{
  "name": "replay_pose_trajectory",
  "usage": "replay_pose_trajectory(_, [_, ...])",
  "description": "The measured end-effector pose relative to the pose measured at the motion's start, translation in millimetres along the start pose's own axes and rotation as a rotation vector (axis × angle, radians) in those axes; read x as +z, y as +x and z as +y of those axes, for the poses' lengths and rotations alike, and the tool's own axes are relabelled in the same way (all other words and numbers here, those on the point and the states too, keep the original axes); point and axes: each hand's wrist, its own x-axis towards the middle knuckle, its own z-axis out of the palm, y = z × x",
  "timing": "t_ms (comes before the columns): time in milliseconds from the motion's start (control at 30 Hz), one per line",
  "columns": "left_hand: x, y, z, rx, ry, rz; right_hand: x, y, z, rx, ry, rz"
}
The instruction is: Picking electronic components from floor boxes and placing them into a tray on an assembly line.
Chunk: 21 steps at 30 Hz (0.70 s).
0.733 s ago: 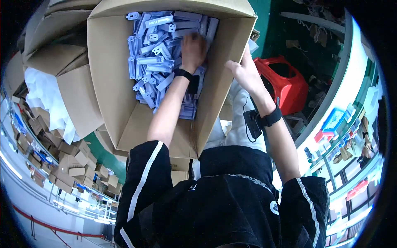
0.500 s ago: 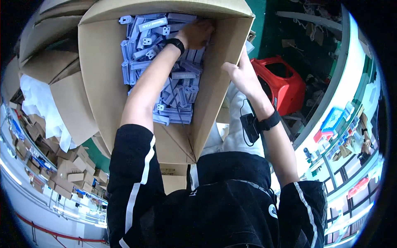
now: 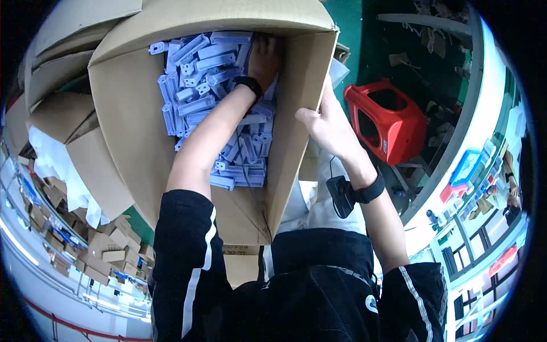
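A large open cardboard box (image 3: 122, 114) tilts in front of me, holding a jumbled pile of pale bluish-grey plastic parts (image 3: 196, 105), long and channel-shaped, some with holed end tabs. My left hand (image 3: 265, 60) reaches deep into its far right corner, among the parts. Shadow hides most of those fingers, so their grip and anything in them cannot be made out. On the right, my right hand (image 3: 330, 122) grips the box's side wall, thumb over the edge and fingers along the outside. Black bands circle both wrists; a small black device (image 3: 341, 196) hangs at the right one.
A red plastic shell (image 3: 396, 122) with large openings lies on the green floor to the right. Beyond it runs a long white bench (image 3: 456, 171) with small items. Opened cartons (image 3: 62, 114) and white sheeting (image 3: 60, 165) crowd the left, with more boxes piled (image 3: 114, 248) behind.
My left hand has shifted a little left and deeper among the parts, and some of the upper parts lie differently. The box appears slightly lower and farther left; my right hand keeps its hold.
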Motion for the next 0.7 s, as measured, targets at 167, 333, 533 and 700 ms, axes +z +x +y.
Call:
replay_pose_trajectory(167, [6.9, -15.9, -20.0, 0.259, 0.045, -0.04, 5.9, 2.8, 5.7, -0.038, -0.064, 0.039])
replay_pose_trajectory(333, [24.3, 9.9, -28.1, 0.163, -0.359, -0.088, 8.3, 1.7, 1.5, 0.004, -0.086, 0.039])
replay_pose_trajectory(533, [22.3, 23.5, 0.8, -0.016, -0.345, -0.177, 0.0, 1.1, 2.0, -0.006, 0.012, 0.012])
replay_pose_trajectory(700, [47.4, 26.1, 6.4, 0.095, -0.184, -0.158, 0.5, -4.0, -3.9, -0.026, 0.007, -0.009])
